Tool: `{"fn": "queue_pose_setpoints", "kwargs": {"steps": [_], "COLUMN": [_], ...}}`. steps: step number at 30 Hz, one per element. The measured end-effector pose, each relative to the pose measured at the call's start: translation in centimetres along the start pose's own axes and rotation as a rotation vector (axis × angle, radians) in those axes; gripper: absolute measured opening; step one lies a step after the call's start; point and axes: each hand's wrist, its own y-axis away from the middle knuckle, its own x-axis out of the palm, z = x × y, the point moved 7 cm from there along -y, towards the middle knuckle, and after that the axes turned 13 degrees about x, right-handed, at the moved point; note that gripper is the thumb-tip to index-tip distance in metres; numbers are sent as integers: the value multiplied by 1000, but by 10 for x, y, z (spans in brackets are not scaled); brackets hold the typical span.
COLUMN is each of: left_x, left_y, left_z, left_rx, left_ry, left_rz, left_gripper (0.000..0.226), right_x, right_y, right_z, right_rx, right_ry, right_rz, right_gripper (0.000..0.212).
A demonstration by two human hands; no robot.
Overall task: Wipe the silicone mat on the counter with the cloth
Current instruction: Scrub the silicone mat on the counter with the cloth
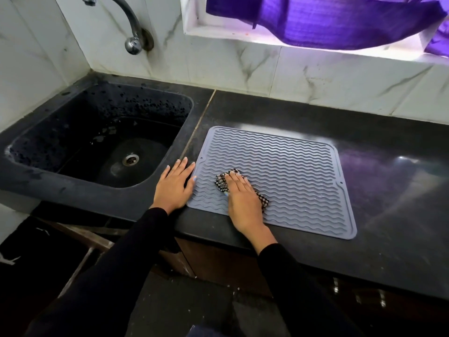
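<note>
From my head camera, looking down: the grey silicone mat (279, 181) lies flat on the black counter (388, 190), just right of the sink (97, 142), its wavy ridges running side to side. My right hand (241, 203) lies flat on the mat's near-left part, fingers straight and together, pressing the checked cloth (223, 180) down against the ridges. The cloth is folded small; one black-and-white corner pokes out past my fingertips toward the mat's far edge, another peeks from under the heel of my hand on the right.

My left hand (173, 188) rests flat on the counter at the mat's left edge, between mat and sink, fingers spread and straight; the finger nearest the mat just touches its edge. It holds nothing. The two hands sit close but apart, a strip of mat between them. Both my sleeves (126, 263) are black.

Beyond the mat's far-left corner, a curved metal tap (131, 32) comes out of the marble-patterned wall above the sink. Above the mat's far edge, a purple curtain (328, 18) hangs across a bright window. The sink basin is dark, with a metal drain (130, 159) at its bottom.
</note>
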Motion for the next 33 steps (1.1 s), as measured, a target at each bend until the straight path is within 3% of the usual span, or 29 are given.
{"fn": "queue_pose_setpoints", "kwargs": {"steps": [5, 9, 12, 14, 17, 21, 23, 30, 33], "left_x": [0, 1, 0, -4, -14, -9, 1, 9, 8], "left_y": [0, 0, 0, -1, -11, -37, -45, -47, -47], "left_z": [1, 1, 0, -2, -2, -3, 0, 4, 5], "left_rx": [5, 8, 15, 1, -50, -42, -38, -35, -40], "left_ry": [-4, 11, 25, 53, 89, 66, 42, -7, 14], "left_rz": [-16, -14, 6, -7, -107, -70, 3, 4, -21], "left_gripper": [77, 77, 73, 65, 58, 47, 49, 49, 49], "right_x": [-8, -16, -24, -40, -69, -38, -21, -11, -26], "right_y": [-10, -21, -42, -49, -44, -16, -7, -21, -32], "right_z": [-9, -16, -44, -75, -83, -40, -30, -31, -45], "right_rx": [-1, 149, 460, 619, 503, 218, 107, 136, 189], "right_ry": [-71, -220, -840, -985, -569, -178, 63, 153, -112], "right_rz": [85, 167, 371, 262, -13, 74, 39, 70, 166], "right_gripper": [52, 47, 35, 31, 34, 43, 51, 49, 40]}}
